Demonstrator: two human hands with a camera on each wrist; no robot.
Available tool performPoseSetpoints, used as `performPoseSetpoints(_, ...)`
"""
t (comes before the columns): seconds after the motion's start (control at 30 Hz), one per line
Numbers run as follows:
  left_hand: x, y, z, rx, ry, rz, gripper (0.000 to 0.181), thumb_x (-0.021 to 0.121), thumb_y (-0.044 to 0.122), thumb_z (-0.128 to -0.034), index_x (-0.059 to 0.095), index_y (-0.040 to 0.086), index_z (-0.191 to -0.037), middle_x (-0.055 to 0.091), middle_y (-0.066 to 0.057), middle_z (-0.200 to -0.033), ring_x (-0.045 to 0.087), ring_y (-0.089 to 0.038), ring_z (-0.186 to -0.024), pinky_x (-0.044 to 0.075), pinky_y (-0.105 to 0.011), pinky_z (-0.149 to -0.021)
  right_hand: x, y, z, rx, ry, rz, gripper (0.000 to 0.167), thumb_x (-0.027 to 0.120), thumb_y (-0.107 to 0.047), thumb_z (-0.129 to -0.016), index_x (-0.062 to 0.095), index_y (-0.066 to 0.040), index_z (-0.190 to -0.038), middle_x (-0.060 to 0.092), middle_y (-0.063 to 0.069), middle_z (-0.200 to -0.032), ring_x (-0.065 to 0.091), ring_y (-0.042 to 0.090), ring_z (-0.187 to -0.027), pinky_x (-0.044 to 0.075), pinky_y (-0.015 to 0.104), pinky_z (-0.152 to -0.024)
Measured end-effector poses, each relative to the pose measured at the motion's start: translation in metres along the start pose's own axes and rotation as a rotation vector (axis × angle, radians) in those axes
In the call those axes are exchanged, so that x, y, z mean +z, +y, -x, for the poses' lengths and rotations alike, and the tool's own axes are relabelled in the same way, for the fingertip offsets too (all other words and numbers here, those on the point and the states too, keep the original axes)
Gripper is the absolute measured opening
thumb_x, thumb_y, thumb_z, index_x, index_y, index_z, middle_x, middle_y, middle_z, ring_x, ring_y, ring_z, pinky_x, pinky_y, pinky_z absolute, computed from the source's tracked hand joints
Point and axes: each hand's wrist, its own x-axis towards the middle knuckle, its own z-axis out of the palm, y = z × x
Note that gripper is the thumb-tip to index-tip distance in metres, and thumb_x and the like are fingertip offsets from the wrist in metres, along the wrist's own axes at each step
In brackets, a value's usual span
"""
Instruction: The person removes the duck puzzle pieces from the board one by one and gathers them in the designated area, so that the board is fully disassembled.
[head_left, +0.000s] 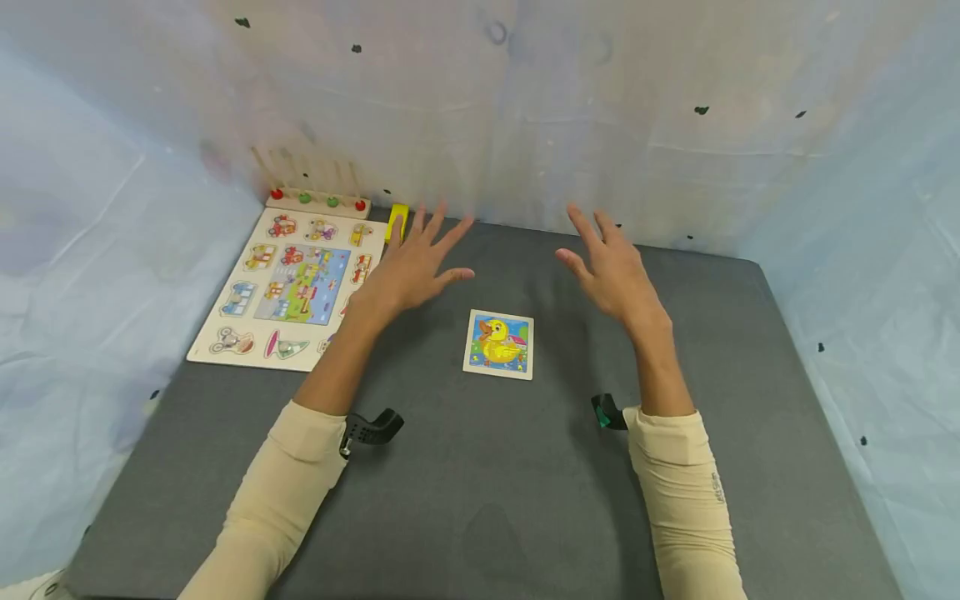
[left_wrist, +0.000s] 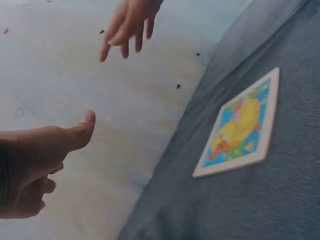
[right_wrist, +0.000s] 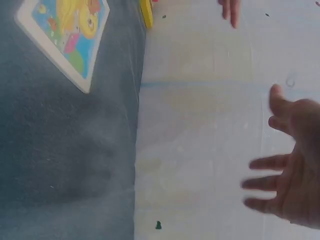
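Note:
Both hands hover over the grey table with fingers spread and nothing in them. My left hand [head_left: 408, 271] is beyond and left of a small square duck puzzle [head_left: 498, 345], near a yellow block [head_left: 397, 223]. To the right of the puzzle, and farther back, is my right hand [head_left: 613, 271]. The duck puzzle lies flat, a yellow duck on a blue and green picture inside a pale wooden frame; neither hand touches it. In the left wrist view, the puzzle [left_wrist: 237, 127] is at the right, apart from the left thumb.
A large wooden peg puzzle board [head_left: 247, 323] with vehicle and toy pictures lies at the back left. Behind it stands a wooden rack [head_left: 318, 202] with upright rods and red and green beads. Pale sheets [head_left: 525, 108] hang around the table's back and sides.

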Motion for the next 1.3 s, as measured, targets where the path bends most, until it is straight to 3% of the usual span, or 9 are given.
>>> performPoseSetpoints(0.13, 0.014, -0.003, 0.004, 0.021, -0.071, 0.043, 0.082, 0.051, 0.060, -0.1043, 0.013, 0.031, -0.170, 0.004, -0.012, -0.179, 0.003, -0.041, -0.166, 0.001, -0.068, -0.130, 0.011, -0.004, -0.001, -0.054, 0.021, -0.098, 0.064, 0.052, -0.043, -0.110, 0.030, -0.024, -0.167, 0.040, 0.020, -0.165, 0.044, 0.047, -0.148, 0.038, 0.068, -0.116)
performPoseSetpoints(0.33, 0.042, -0.007, 0.008, 0.077, -0.210, 0.119, 0.083, 0.050, 0.059, -0.1057, 0.008, 0.029, -0.170, 0.023, -0.013, -0.176, 0.022, -0.038, -0.163, 0.008, -0.069, -0.129, 0.029, -0.017, -0.002, -0.115, -0.051, -0.129, 0.054, 0.059, -0.031, -0.108, 0.047, -0.011, -0.157, 0.054, 0.021, -0.152, 0.058, 0.043, -0.132, 0.049, 0.061, -0.106)
performPoseSetpoints(0.57, 0.065, -0.005, 0.014, 0.105, -0.289, 0.084, 0.090, 0.064, 0.055, -0.0999, 0.021, 0.015, -0.169, 0.019, -0.015, -0.176, 0.016, -0.036, -0.165, 0.012, -0.069, -0.129, 0.056, -0.028, -0.005, -0.232, -0.137, -0.118, 0.039, 0.066, -0.019, -0.104, 0.064, 0.001, -0.137, 0.067, 0.023, -0.132, 0.068, 0.039, -0.117, 0.057, 0.053, -0.097)
performPoseSetpoints(0.73, 0.077, 0.001, 0.018, 0.113, -0.367, 0.075, 0.101, 0.069, 0.056, -0.0961, 0.017, 0.011, -0.169, 0.007, -0.015, -0.178, 0.006, -0.037, -0.166, 0.008, -0.075, -0.126, 0.080, -0.037, -0.007, -0.281, -0.248, -0.105, 0.033, 0.067, -0.014, -0.103, 0.068, 0.004, -0.130, 0.070, 0.022, -0.122, 0.071, 0.033, -0.105, 0.060, 0.046, -0.091)
performPoseSetpoints(0.87, 0.082, 0.002, 0.019, 0.094, -0.391, 0.044, 0.107, 0.073, 0.057, -0.0929, 0.014, 0.010, -0.169, 0.003, -0.015, -0.178, 0.002, -0.038, -0.166, 0.005, -0.077, -0.125, 0.100, -0.047, -0.012, -0.280, -0.341, -0.072, 0.032, 0.066, -0.018, -0.104, 0.071, 0.001, -0.129, 0.068, 0.017, -0.118, 0.067, 0.029, -0.098, 0.059, 0.041, -0.087)
performPoseSetpoints(1.07, 0.083, 0.005, 0.017, 0.064, -0.409, 0.025, 0.110, 0.073, 0.056, -0.0927, 0.010, 0.008, -0.169, -0.002, -0.014, -0.178, -0.002, -0.037, -0.166, 0.001, -0.077, -0.124, 0.119, -0.057, -0.014, -0.275, -0.305, 0.019, 0.026, 0.071, -0.018, -0.101, 0.076, -0.004, -0.123, 0.066, 0.013, -0.111, 0.061, 0.025, -0.090, 0.055, 0.034, -0.075)
performPoseSetpoints(1.3, 0.086, 0.010, 0.014, 0.049, -0.435, 0.002, 0.112, 0.075, 0.055, -0.0916, 0.010, 0.007, -0.169, -0.003, -0.015, -0.178, -0.005, -0.037, -0.166, 0.001, -0.078, -0.124, 0.122, -0.057, -0.008, -0.247, -0.241, -0.027, 0.014, 0.077, -0.016, -0.095, 0.082, -0.007, -0.105, 0.067, 0.011, -0.101, 0.058, 0.022, -0.083, 0.050, 0.031, -0.069)
